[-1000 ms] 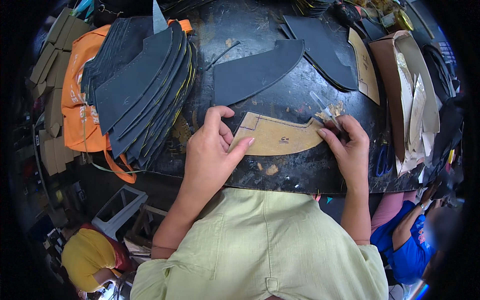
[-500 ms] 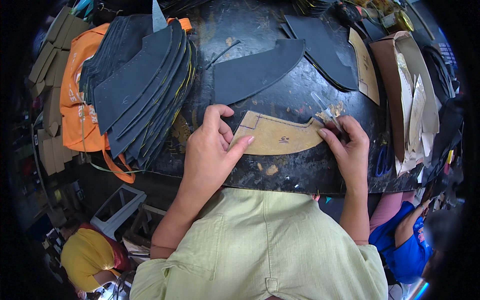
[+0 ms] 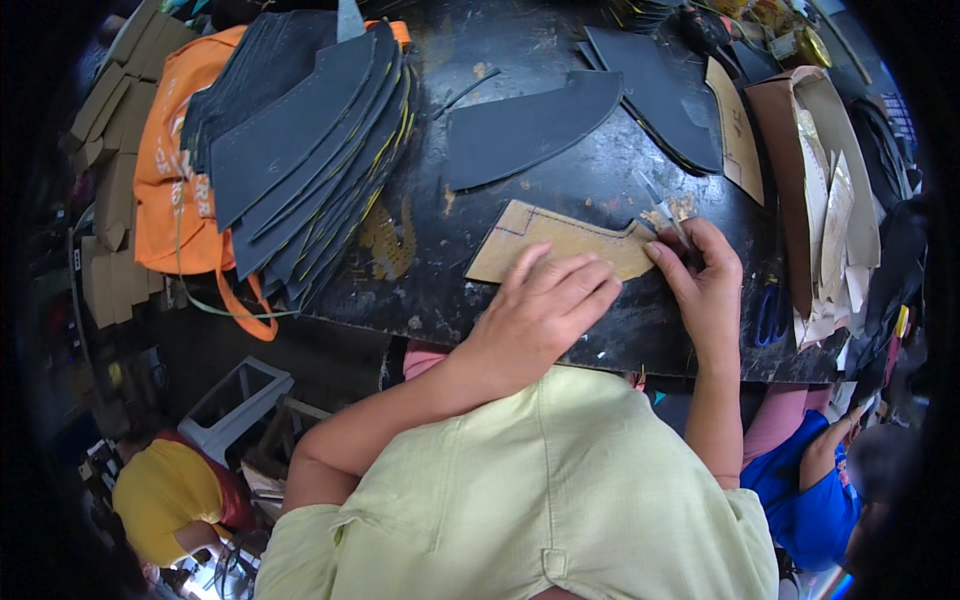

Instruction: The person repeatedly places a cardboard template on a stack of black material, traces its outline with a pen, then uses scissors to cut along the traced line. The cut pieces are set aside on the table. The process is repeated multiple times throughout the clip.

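Head view: the fingers of the left hand (image 3: 548, 310) are bent and slightly apart over the lower edge of the tan template (image 3: 510, 238); whether they press, I cannot tell. The right hand (image 3: 708, 275) keeps a clear pen (image 3: 664, 212) clamped among its fingers, its thumb at the template's right end; if this end is also pinched, I cannot tell. The template lies on the black table (image 3: 430, 310), close before the person. It seems light and rather stiff, like thick card, perhaps easy to slide; its edges look the best place to hold, the narrow right end probably bending first. Beyond it lies a black panel (image 3: 530, 130), and to the left a fanned panel stack (image 3: 300, 150) beside an orange bag (image 3: 180, 140).
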Demonstrator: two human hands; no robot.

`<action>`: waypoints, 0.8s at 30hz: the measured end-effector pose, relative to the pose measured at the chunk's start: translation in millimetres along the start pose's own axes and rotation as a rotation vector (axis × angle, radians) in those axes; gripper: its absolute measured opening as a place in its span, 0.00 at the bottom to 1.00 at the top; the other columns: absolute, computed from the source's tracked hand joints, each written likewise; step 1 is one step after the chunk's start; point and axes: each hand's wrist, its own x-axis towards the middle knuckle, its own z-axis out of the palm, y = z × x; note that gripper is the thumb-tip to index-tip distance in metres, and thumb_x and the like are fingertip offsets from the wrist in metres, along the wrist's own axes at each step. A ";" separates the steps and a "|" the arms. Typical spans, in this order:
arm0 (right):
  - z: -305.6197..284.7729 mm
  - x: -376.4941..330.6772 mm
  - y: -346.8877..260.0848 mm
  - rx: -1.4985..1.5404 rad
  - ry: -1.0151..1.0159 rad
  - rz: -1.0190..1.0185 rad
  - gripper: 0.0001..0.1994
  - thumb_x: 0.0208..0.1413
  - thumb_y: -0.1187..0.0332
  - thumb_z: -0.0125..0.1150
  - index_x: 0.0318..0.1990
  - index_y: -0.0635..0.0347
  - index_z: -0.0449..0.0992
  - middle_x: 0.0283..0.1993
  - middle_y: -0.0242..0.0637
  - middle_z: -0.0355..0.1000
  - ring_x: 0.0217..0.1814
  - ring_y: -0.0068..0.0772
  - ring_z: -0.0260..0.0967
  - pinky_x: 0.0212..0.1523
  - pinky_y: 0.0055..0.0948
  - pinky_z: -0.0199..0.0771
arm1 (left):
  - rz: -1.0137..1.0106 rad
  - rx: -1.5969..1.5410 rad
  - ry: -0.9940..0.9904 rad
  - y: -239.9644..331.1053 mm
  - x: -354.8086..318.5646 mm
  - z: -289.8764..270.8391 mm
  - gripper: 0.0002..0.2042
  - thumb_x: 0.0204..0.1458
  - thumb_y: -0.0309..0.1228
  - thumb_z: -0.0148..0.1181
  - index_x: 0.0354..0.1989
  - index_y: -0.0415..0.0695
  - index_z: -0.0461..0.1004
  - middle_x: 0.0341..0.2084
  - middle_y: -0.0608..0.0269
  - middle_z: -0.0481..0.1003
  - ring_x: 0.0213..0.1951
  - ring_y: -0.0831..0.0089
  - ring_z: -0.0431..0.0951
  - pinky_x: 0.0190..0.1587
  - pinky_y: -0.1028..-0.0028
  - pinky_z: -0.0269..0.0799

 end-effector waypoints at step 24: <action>-0.8 -0.4 5.2 -0.063 0.041 -0.111 0.10 0.56 0.73 0.77 0.42 0.65 0.82 0.38 0.41 0.77 0.38 0.38 0.77 0.41 0.34 0.77 | -0.029 0.067 -0.074 5.9 -0.5 6.9 0.31 0.56 0.21 0.63 0.71 0.52 0.74 0.73 0.60 0.67 0.76 0.61 0.63 0.79 0.44 0.48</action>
